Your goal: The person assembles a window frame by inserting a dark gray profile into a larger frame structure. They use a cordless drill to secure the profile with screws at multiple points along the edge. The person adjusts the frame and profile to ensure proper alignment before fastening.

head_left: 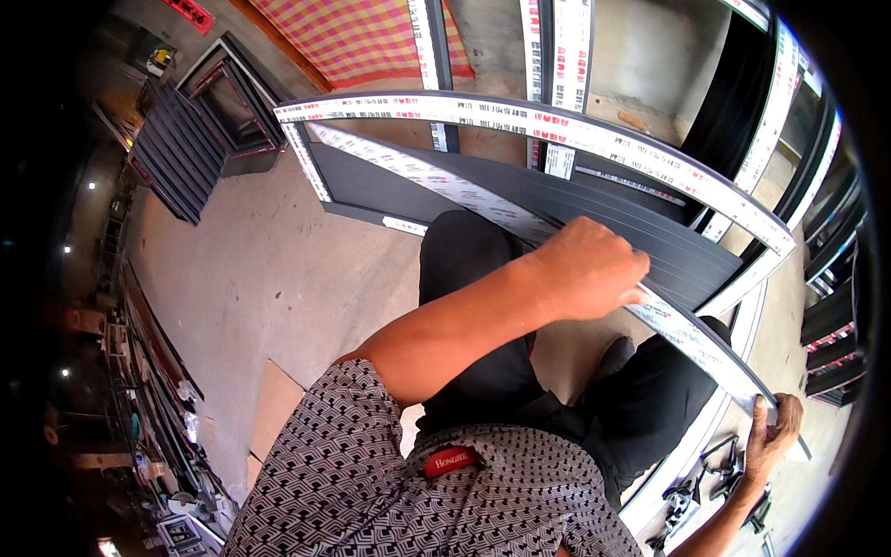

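A long dark profile strip (701, 345), its face covered in white printed film, slants from the far left to the near right in front of me. My left hand (594, 269) is closed over it past its middle, knuckles up. Around the strip's near right end, my right hand (775, 434) is closed, thumb on the filmed side. Behind the strip stands a large door-like frame (594, 136) edged with white film printed in red and black. A dark grey grooved panel (613, 223) fills part of it. The strip's far end meets the frame's left corner.
Filmed upright profiles (573, 56) and a checked cloth (348, 42) stand behind the frame. Dark frames (181, 153) lean at the far left. Long profiles and clutter (158, 371) line the left side. Black hardware pieces (682, 506) lie on the floor near my right forearm.
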`<control>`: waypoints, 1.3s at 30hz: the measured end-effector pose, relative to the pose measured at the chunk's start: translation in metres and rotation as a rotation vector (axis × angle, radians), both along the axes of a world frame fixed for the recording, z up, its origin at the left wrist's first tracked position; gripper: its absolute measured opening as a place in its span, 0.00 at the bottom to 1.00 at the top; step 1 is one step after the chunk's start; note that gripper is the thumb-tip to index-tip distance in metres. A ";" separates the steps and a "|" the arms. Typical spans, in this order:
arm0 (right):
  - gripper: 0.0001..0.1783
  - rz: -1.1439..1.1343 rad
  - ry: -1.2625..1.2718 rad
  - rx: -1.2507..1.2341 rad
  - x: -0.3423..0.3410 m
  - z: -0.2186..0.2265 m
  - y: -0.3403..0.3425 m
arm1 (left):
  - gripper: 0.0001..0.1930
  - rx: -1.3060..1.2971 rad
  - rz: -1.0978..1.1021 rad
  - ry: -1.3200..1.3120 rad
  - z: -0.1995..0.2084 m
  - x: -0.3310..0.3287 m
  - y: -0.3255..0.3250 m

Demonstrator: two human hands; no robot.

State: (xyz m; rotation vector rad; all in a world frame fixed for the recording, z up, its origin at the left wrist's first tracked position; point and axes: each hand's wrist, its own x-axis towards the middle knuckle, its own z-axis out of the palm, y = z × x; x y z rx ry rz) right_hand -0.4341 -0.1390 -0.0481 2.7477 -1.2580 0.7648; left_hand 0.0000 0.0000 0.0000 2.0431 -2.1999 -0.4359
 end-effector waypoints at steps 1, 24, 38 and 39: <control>0.28 -0.018 -0.012 0.014 -0.006 -0.006 -0.004 | 0.19 -0.093 0.021 0.014 -0.011 0.006 0.001; 0.37 -0.197 0.017 0.414 -0.120 -0.078 -0.071 | 0.31 -1.353 1.380 1.251 -0.093 0.184 0.124; 0.20 -0.137 0.127 0.338 -0.057 -0.032 -0.096 | 0.25 -1.069 0.609 2.192 -0.095 0.172 0.099; 0.17 -0.071 0.088 0.310 -0.026 -0.023 -0.090 | 0.25 -1.071 0.632 2.158 -0.097 0.160 0.095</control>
